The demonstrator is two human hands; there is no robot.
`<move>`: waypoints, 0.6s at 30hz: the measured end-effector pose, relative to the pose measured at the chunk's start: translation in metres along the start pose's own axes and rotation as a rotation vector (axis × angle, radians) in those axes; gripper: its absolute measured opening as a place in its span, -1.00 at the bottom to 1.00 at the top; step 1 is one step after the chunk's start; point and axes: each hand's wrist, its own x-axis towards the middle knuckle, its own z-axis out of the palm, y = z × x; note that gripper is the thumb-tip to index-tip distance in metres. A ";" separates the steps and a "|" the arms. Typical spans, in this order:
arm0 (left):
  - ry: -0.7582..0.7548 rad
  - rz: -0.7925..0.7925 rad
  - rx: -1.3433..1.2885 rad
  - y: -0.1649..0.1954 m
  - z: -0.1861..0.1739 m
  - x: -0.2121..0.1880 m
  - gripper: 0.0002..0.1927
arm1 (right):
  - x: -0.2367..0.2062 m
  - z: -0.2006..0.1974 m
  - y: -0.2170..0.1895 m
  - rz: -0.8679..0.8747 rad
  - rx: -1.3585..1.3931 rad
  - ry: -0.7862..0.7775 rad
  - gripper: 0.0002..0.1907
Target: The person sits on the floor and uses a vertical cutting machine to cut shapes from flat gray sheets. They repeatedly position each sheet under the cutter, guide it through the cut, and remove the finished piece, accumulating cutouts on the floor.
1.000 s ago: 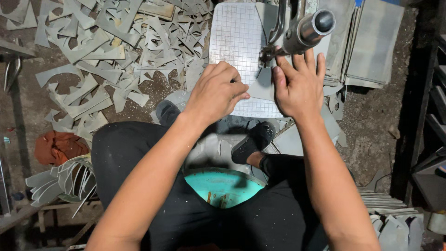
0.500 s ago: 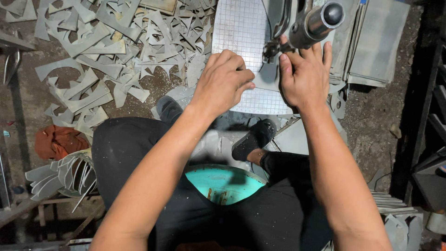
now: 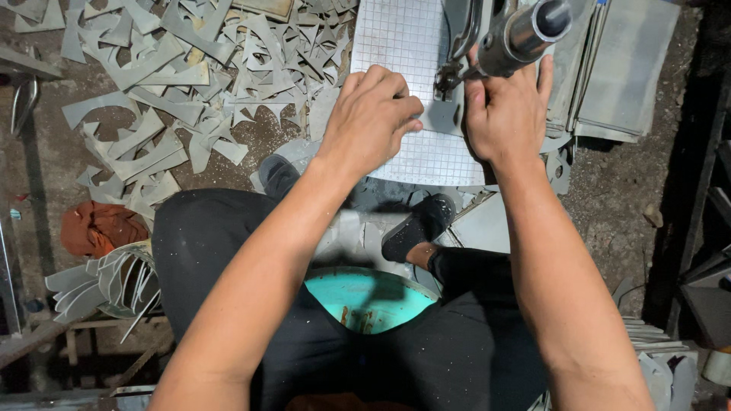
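A grey metal sheet (image 3: 403, 46) marked with a square grid lies in front of me, under a shear with a round steel handle (image 3: 525, 34). My left hand (image 3: 373, 114) is curled on the sheet's near left part, gripping its edge. My right hand (image 3: 506, 114) presses on the sheet's right part, just beside the shear's blade (image 3: 445, 80) and below the handle. I sit on a turquoise stool (image 3: 365, 301), knees apart, one dark shoe (image 3: 419, 224) under the sheet.
Several cut metal offcuts (image 3: 183, 76) cover the ground at the left. A stack of flat sheets (image 3: 624, 68) lies at the right. An orange rag (image 3: 95, 228) and a bundle of curved strips (image 3: 106, 281) sit at my left knee.
Both hands and the sheet have moved farther from me, toward the shear. The handle now stands right above my right hand.
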 end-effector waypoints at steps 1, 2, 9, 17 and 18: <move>-0.002 0.004 0.004 -0.001 -0.001 0.001 -0.84 | 0.001 0.000 0.001 0.004 -0.007 -0.004 -0.60; -0.004 0.008 0.008 -0.001 -0.001 0.002 -0.84 | 0.001 0.001 0.002 0.011 -0.010 -0.001 -0.60; -0.016 0.024 0.029 -0.008 -0.002 0.009 -0.82 | 0.003 0.010 0.008 0.045 -0.037 0.017 -0.55; -0.046 0.053 0.043 -0.017 -0.008 0.022 -0.77 | 0.003 0.010 -0.004 0.152 -0.048 0.019 -0.46; -0.044 0.066 0.047 -0.018 -0.008 0.023 -0.76 | 0.003 0.011 -0.005 0.173 -0.054 0.021 -0.44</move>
